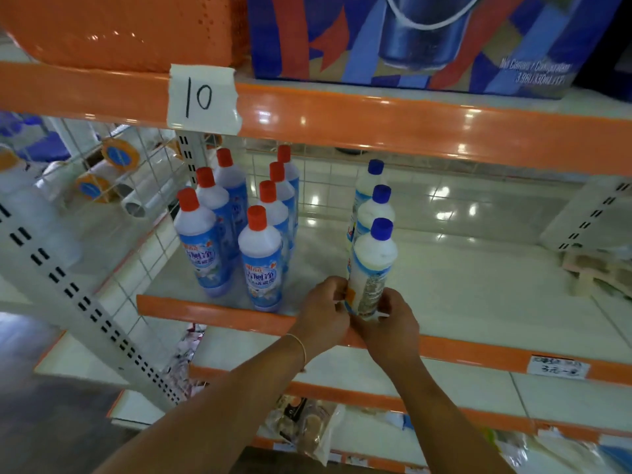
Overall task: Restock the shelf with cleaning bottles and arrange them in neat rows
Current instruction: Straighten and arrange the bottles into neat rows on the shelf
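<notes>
Hands on the front blue-capped bottle

Both hands hold the base of the front blue-capped bottle. The left hand closes its grip on the left side of this bottle, and the right hand closes on the right side. The bottle stands upright at the front edge of the shelf. Behind this bottle, two more blue-capped bottles stand in one line. To the left of this bottle, well apart, the red-capped bottles stand in two rows. Above this bottle, on the orange rail, a paper tag shows "10".
</notes>
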`<state>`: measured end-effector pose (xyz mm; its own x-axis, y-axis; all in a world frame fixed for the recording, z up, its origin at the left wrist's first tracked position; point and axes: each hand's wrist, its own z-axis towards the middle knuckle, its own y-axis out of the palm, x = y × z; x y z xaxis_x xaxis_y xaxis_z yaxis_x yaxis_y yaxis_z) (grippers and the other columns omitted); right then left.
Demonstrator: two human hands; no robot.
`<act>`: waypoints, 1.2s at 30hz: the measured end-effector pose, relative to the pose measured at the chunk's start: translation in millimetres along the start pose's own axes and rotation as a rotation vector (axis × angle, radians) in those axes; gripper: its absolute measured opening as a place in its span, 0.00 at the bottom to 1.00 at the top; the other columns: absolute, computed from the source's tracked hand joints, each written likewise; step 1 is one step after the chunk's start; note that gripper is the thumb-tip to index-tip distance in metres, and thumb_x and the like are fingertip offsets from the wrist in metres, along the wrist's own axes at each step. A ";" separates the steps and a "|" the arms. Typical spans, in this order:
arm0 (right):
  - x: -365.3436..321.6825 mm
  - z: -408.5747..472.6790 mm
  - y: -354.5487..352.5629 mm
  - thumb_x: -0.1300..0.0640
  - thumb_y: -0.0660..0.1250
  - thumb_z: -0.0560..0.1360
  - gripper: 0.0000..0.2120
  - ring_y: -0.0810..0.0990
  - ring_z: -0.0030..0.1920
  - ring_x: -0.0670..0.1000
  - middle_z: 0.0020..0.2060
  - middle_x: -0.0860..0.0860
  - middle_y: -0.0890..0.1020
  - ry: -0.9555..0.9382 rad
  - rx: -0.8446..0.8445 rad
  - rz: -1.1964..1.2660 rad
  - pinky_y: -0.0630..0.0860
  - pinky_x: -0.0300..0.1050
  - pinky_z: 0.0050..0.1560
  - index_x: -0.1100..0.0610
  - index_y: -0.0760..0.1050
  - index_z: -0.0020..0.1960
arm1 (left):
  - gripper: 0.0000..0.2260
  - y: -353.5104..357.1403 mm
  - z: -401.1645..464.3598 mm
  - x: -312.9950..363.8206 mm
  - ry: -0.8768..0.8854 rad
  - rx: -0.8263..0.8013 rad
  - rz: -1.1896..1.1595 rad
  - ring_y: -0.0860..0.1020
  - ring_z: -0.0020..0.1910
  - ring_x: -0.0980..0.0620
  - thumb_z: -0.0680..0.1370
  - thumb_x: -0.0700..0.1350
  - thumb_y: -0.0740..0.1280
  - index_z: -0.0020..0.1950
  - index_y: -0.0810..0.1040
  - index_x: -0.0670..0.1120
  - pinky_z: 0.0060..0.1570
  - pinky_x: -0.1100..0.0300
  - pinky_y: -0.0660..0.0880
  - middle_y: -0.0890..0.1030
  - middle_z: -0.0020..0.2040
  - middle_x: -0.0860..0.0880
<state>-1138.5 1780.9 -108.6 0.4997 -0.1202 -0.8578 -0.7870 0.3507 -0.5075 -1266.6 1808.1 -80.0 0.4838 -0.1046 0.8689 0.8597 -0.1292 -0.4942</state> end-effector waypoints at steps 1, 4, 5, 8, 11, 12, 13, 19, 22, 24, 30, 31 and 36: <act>-0.5 -0.7 0.4 0.45 0.80 0.61 0.29 0.79 0.48 0.45 0.47 0.42 0.79 0.013 -0.003 0.032 0.76 0.41 0.48 0.48 0.72 0.57 | 0.17 1.3 -1.5 -2.5 0.003 0.027 0.001 0.77 0.53 0.56 0.74 0.33 0.61 0.59 0.75 0.48 0.55 0.66 0.73 0.80 0.55 0.50; -3.2 1.8 1.4 0.46 0.81 0.62 0.28 0.78 0.44 0.44 0.44 0.41 0.78 0.027 -0.039 0.039 0.72 0.33 0.41 0.49 0.68 0.54 | 0.16 1.8 -2.9 -13.9 0.004 0.056 -0.001 0.77 0.53 0.54 0.76 0.37 0.62 0.62 0.74 0.49 0.58 0.59 0.76 0.78 0.56 0.49; -4.7 4.0 1.5 0.47 0.80 0.62 0.28 0.77 0.43 0.42 0.42 0.40 0.77 0.020 -0.063 0.027 0.71 0.32 0.40 0.49 0.68 0.53 | 0.14 0.3 -2.1 -18.3 0.011 0.059 -0.009 0.78 0.52 0.53 0.76 0.38 0.62 0.60 0.75 0.50 0.57 0.56 0.77 0.79 0.54 0.49; -7.1 12.2 3.7 0.50 0.79 0.65 0.24 0.77 0.44 0.40 0.42 0.39 0.77 0.002 -0.178 0.019 0.74 0.34 0.44 0.47 0.70 0.53 | 0.15 -8.7 2.7 -29.6 -0.022 0.031 -0.026 0.77 0.54 0.51 0.74 0.35 0.64 0.57 0.74 0.49 0.56 0.55 0.77 0.78 0.55 0.48; -11.0 17.0 8.8 0.55 0.79 0.66 0.21 0.79 0.48 0.41 0.46 0.40 0.80 -0.085 -0.308 0.044 0.73 0.31 0.47 0.46 0.73 0.54 | 0.21 -15.9 6.9 -38.0 -0.072 -0.061 -0.094 0.77 0.59 0.52 0.72 0.37 0.69 0.61 0.68 0.50 0.60 0.56 0.76 0.77 0.59 0.51; -12.6 18.0 10.8 0.56 0.79 0.66 0.21 0.80 0.48 0.40 0.47 0.40 0.80 -0.128 -0.331 0.051 0.73 0.29 0.47 0.44 0.74 0.53 | 0.23 -17.2 7.6 -40.1 -0.052 -0.073 -0.088 0.77 0.59 0.54 0.72 0.38 0.71 0.63 0.68 0.51 0.60 0.57 0.76 0.78 0.59 0.52; -13.7 19.0 12.9 0.57 0.79 0.66 0.20 0.80 0.48 0.39 0.48 0.41 0.80 -0.168 -0.343 0.051 0.73 0.28 0.47 0.43 0.75 0.52 | 0.24 -18.6 7.0 -41.1 -0.021 -0.081 -0.090 0.76 0.58 0.56 0.72 0.39 0.71 0.64 0.67 0.51 0.60 0.62 0.75 0.78 0.60 0.53; -8.2 23.8 23.0 0.60 0.77 0.68 0.23 0.80 0.53 0.39 0.53 0.42 0.82 -0.150 -0.411 0.099 0.76 0.35 0.55 0.42 0.75 0.57 | 0.24 -19.7 0.5 -49.6 0.107 0.048 -0.011 0.75 0.59 0.58 0.72 0.41 0.71 0.65 0.68 0.53 0.60 0.68 0.72 0.77 0.61 0.54; -9.6 24.7 26.3 0.62 0.74 0.70 0.24 0.79 0.53 0.37 0.54 0.40 0.82 -0.143 -0.446 0.098 0.75 0.31 0.55 0.46 0.74 0.62 | 0.23 -18.7 -3.4 -57.6 0.098 0.131 0.020 0.76 0.57 0.57 0.71 0.42 0.73 0.63 0.70 0.51 0.57 0.70 0.71 0.77 0.59 0.52; -11.3 24.5 26.5 0.62 0.73 0.71 0.24 0.78 0.53 0.36 0.54 0.39 0.81 -0.167 -0.454 0.062 0.73 0.26 0.52 0.45 0.73 0.62 | 0.22 -18.8 -4.4 -62.0 0.106 0.171 0.048 0.76 0.55 0.58 0.70 0.43 0.74 0.62 0.72 0.49 0.54 0.76 0.69 0.79 0.58 0.52; -14.7 20.9 26.3 0.54 0.79 0.66 0.27 0.80 0.54 0.41 0.54 0.40 0.80 -0.094 -0.430 0.128 0.78 0.38 0.53 0.45 0.71 0.60 | 0.17 -8.7 -6.2 -69.1 0.072 0.283 0.079 0.77 0.48 0.53 0.68 0.44 0.75 0.52 0.72 0.47 0.47 0.62 0.77 0.80 0.49 0.50; -16.6 20.2 26.8 0.51 0.80 0.64 0.27 0.80 0.52 0.41 0.52 0.40 0.80 -0.087 -0.402 0.136 0.77 0.36 0.50 0.45 0.71 0.58 | 0.17 -6.2 -7.3 -69.7 0.078 0.296 0.086 0.76 0.48 0.52 0.69 0.44 0.74 0.53 0.72 0.46 0.48 0.61 0.77 0.79 0.50 0.50; -18.4 19.8 30.5 0.50 0.81 0.62 0.24 0.81 0.48 0.41 0.49 0.41 0.81 -0.108 -0.338 0.115 0.76 0.32 0.46 0.40 0.73 0.51 | 0.24 -2.3 -9.0 -75.4 0.117 0.302 0.129 0.72 0.55 0.55 0.69 0.43 0.73 0.64 0.71 0.45 0.57 0.62 0.74 0.77 0.56 0.49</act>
<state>-1164.5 1812.2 -106.6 0.4224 0.0070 -0.9064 -0.9061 0.0276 -0.4221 -1306.6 1807.4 -144.6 0.5842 -0.2159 0.7824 0.8112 0.1877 -0.5539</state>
